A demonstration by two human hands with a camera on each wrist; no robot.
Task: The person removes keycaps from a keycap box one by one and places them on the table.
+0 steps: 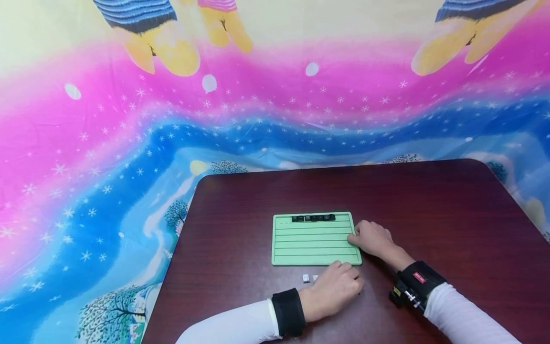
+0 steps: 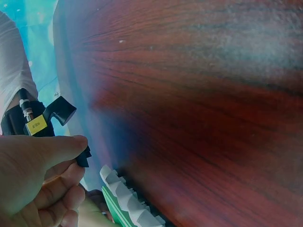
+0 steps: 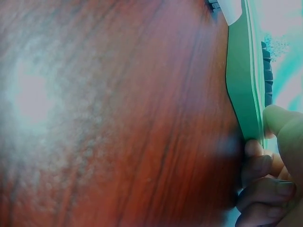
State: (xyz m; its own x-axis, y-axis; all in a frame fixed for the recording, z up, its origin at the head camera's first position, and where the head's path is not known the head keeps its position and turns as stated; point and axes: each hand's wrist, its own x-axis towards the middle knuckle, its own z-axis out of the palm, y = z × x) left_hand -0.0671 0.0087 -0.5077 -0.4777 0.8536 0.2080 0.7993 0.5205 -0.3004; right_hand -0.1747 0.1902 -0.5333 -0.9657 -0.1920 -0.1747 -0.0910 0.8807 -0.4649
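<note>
Evidently pinched a small dark piece (image 2: pixel 84 161) in the left hand (image 1: pixel 332 290), just short of the green board (image 1: pixel 309 244).
Held the left thumb and forefinger together on that piece, near the board's closer long edge; gripped the board's short side in the right hand (image 1: pixel 373 237), the nearer of the two, thumb over the rim. Faced a long axis running crosswise beyond the left fingers and leftward from the right ones, with the row of dark blocks (image 1: pixel 313 218) at the far edge, well apart from the left fingers. Had white blocks (image 1: pixel 306 278) just leftward of the left fingers, partly hidden, hard-looking and faceted. Showed straight lines across smooth, plastic-looking green with rounded corners, on a table (image 1: pixel 232 229) of reddish-brown wood grain, glossy in patches.
</note>
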